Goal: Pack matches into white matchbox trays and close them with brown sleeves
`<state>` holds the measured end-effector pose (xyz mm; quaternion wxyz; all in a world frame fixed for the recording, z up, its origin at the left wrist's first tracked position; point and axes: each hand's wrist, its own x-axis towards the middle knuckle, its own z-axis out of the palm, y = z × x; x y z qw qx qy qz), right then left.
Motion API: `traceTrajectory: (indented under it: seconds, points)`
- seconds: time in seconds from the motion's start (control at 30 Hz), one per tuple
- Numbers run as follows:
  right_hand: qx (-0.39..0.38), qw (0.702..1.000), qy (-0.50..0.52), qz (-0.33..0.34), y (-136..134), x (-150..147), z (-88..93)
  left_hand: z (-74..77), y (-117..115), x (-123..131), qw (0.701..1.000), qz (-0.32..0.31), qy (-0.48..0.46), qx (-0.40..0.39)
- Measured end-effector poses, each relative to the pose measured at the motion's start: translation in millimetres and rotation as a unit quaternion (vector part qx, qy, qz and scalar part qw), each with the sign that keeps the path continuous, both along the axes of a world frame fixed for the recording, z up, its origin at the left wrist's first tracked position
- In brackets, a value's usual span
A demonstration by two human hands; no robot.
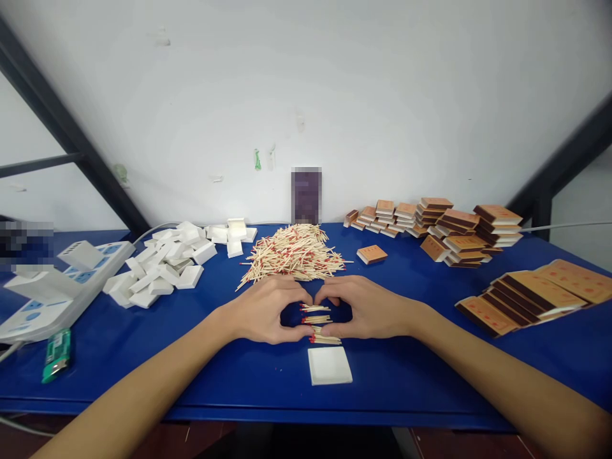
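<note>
My left hand (265, 311) and my right hand (366, 308) rest on the blue table (191, 363), fingertips meeting, curved around a small bunch of red-tipped matches (316, 317). Both hands cup the bunch from the sides, fingers bent and pressed against the sticks. A white empty matchbox tray (329, 365) lies just in front of the hands. Behind them spreads a big heap of matches (294, 252).
A pile of white trays (165, 264) lies at the left, a white power strip (57, 284) and a green lighter (56, 355) further left. Stacked brown matchbox sleeves (454, 229) stand back right, flat sleeves (530, 296) at right, one lone box (371, 254).
</note>
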<state>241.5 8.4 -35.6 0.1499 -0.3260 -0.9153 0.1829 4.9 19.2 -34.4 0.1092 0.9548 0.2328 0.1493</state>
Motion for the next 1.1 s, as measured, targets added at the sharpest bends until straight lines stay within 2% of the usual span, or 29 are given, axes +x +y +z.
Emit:
traceTrajectory:
  seconds: [0.37, 0.73, 1.1]
  points:
    - [-0.025, 0.999, -0.021, 0.002, 0, 1, 4.2, -0.9, -1, 2, 1.000, -0.011, 0.006, 0.023]
    - [0.014, 0.999, 0.018, -0.026, 1, -3, -7.9, -3.3, -1, 3, 1.000, -0.001, 0.004, 0.031]
    - [0.036, 0.998, 0.047, -0.037, 2, -5, -9.4, -4.5, -1, 6, 1.000, -0.007, -0.020, 0.007]
